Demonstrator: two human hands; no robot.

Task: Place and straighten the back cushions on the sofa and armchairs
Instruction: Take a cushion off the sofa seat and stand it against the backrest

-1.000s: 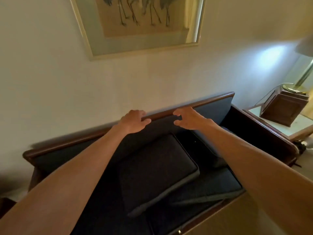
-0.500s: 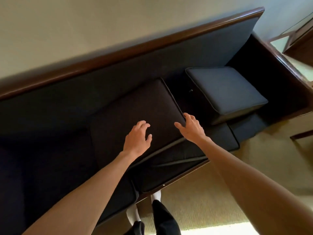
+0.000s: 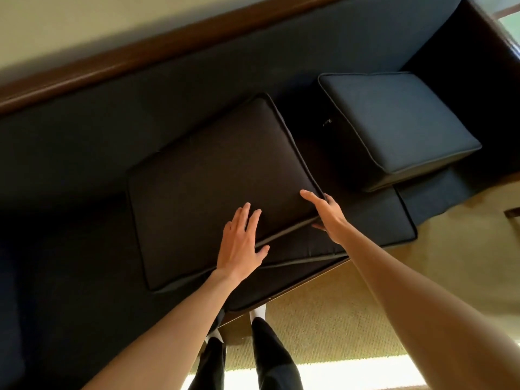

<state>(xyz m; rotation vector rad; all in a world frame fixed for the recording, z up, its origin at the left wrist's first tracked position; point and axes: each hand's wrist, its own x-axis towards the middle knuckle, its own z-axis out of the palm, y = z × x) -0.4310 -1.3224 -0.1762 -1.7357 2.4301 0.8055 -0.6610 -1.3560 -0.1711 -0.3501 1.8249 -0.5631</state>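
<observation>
Lying flat on the sofa (image 3: 118,130) seat, the dark cushion (image 3: 213,175) has the left hand (image 3: 240,243) spread on its front edge; right hand (image 3: 327,216) cups its corner, fingers loosely apart. Second cushion (image 3: 394,122) sits near the armrest.

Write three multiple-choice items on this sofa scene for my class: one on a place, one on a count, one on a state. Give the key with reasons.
1. Where does the smaller cushion lie?
A. on the carpet
B. on the seat at the sofa's right end
C. upright against the backrest

2. How many loose cushions lie on the sofa seat?
A. one
B. two
C. four

3. How is the left hand on the larger cushion?
A. flat, fingers spread
B. a fist
C. off it

Key: 1 B, it sits flat beside the armrest. 2 B, one large and one smaller. 3 A, the palm lies open over the front edge, while the right hand takes the corner.
</observation>
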